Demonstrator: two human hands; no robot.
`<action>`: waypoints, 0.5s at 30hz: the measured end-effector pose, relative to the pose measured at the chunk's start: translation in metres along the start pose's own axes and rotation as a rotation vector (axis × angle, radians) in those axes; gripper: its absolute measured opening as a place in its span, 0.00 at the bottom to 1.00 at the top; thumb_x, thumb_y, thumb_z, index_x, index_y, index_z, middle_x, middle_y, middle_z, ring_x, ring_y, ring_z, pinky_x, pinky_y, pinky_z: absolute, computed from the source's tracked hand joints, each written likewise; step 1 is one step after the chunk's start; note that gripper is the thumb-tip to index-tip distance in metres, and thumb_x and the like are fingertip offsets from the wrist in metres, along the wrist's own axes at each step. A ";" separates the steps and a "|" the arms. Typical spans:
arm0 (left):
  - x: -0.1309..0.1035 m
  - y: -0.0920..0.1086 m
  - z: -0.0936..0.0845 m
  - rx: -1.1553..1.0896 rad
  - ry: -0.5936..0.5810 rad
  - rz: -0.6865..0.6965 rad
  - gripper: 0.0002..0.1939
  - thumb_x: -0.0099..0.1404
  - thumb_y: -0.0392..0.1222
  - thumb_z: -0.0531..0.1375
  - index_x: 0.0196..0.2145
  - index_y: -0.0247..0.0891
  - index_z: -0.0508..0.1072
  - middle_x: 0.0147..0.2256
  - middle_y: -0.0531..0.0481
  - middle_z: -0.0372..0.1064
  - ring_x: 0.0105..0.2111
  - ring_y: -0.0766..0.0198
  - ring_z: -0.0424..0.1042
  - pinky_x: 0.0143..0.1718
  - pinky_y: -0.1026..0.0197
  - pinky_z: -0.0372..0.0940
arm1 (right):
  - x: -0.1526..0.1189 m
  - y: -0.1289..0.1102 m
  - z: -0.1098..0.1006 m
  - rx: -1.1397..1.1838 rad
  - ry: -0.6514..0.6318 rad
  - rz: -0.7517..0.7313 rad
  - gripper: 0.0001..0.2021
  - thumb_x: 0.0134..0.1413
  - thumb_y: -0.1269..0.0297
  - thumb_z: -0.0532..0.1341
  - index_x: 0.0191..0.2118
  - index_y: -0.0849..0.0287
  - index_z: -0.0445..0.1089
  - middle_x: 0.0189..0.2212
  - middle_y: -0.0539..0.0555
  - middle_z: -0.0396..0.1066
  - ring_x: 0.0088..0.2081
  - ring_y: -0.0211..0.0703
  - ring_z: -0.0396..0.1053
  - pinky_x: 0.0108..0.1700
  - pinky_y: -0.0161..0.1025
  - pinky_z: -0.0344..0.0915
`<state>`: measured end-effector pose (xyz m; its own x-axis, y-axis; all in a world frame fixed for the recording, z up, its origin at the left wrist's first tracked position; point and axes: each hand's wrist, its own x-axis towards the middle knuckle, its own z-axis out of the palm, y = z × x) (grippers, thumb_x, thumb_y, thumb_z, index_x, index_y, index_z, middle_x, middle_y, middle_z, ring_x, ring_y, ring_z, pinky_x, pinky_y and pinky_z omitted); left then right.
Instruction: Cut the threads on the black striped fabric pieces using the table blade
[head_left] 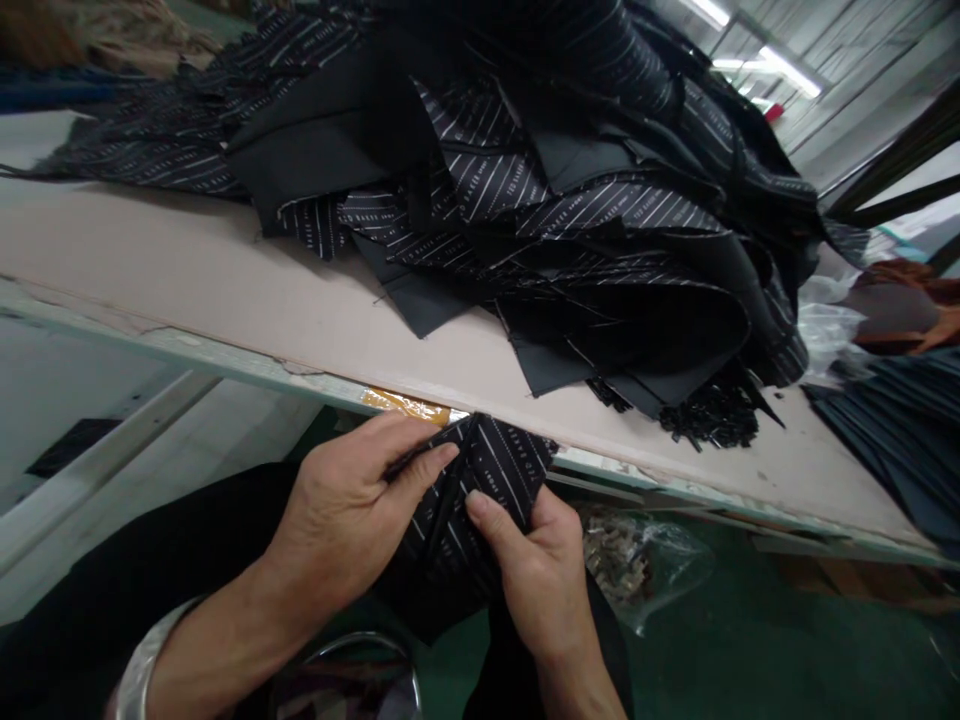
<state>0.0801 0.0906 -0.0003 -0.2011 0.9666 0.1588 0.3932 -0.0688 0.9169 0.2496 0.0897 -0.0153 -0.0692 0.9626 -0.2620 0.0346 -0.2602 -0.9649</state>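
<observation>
Both hands hold a black fabric piece [506, 465] with white stripes and lettering, at the table's front edge. My left hand [352, 510] pinches its left side between thumb and fingers. On the right side, the thumb of my right hand [544, 560] lies on top of the cloth with the fingers behind it. A dark seam or fold runs down the cloth between the hands. Beyond them, a big heap of similar black striped fabric [495, 190] covers much of the table [225, 290].
Small black pieces [712, 415] lie at the heap's front right. Yellow tape [405, 403] is stuck on the table edge. Dark folded cloth [900, 430] sits at the far right. Below the table are a clear plastic bag [660, 560] and a round metal-rimmed object [360, 675].
</observation>
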 end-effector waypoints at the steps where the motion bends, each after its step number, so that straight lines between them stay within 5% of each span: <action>1: 0.010 0.005 0.000 0.052 0.010 0.072 0.07 0.69 0.44 0.63 0.36 0.42 0.81 0.34 0.53 0.78 0.36 0.60 0.76 0.41 0.62 0.65 | 0.007 -0.006 -0.001 -0.028 0.011 -0.039 0.11 0.51 0.57 0.70 0.37 0.59 0.81 0.31 0.51 0.78 0.32 0.44 0.71 0.37 0.40 0.70; 3: 0.032 0.017 0.001 0.099 0.030 0.137 0.08 0.68 0.45 0.64 0.32 0.41 0.80 0.30 0.55 0.76 0.33 0.61 0.74 0.38 0.62 0.64 | 0.023 -0.018 -0.002 -0.078 0.031 -0.116 0.09 0.53 0.58 0.69 0.36 0.58 0.80 0.30 0.50 0.77 0.32 0.44 0.71 0.37 0.40 0.69; 8: 0.065 0.028 0.002 -0.104 0.002 -0.034 0.13 0.62 0.46 0.67 0.22 0.42 0.74 0.23 0.57 0.70 0.24 0.64 0.66 0.28 0.63 0.63 | 0.051 -0.032 -0.004 -0.052 0.026 -0.233 0.07 0.52 0.61 0.71 0.36 0.59 0.79 0.31 0.50 0.78 0.33 0.44 0.71 0.38 0.40 0.69; 12: 0.049 0.013 -0.008 -0.316 -0.066 -0.210 0.11 0.61 0.51 0.69 0.29 0.41 0.80 0.30 0.53 0.79 0.27 0.60 0.73 0.28 0.62 0.69 | 0.033 -0.018 -0.008 0.102 -0.097 -0.234 0.13 0.51 0.63 0.72 0.43 0.57 0.80 0.40 0.50 0.81 0.40 0.44 0.74 0.46 0.40 0.71; 15: 0.033 0.007 -0.019 -0.303 -0.061 -0.253 0.13 0.62 0.52 0.69 0.27 0.42 0.79 0.28 0.52 0.79 0.26 0.60 0.73 0.27 0.63 0.69 | 0.012 0.012 -0.011 0.188 -0.175 -0.091 0.14 0.45 0.65 0.75 0.40 0.58 0.81 0.35 0.49 0.80 0.36 0.41 0.73 0.42 0.37 0.70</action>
<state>0.0594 0.1169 0.0182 -0.2007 0.9746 -0.0993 0.0540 0.1122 0.9922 0.2605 0.0988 -0.0294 -0.2352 0.9592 -0.1568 -0.1643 -0.1982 -0.9663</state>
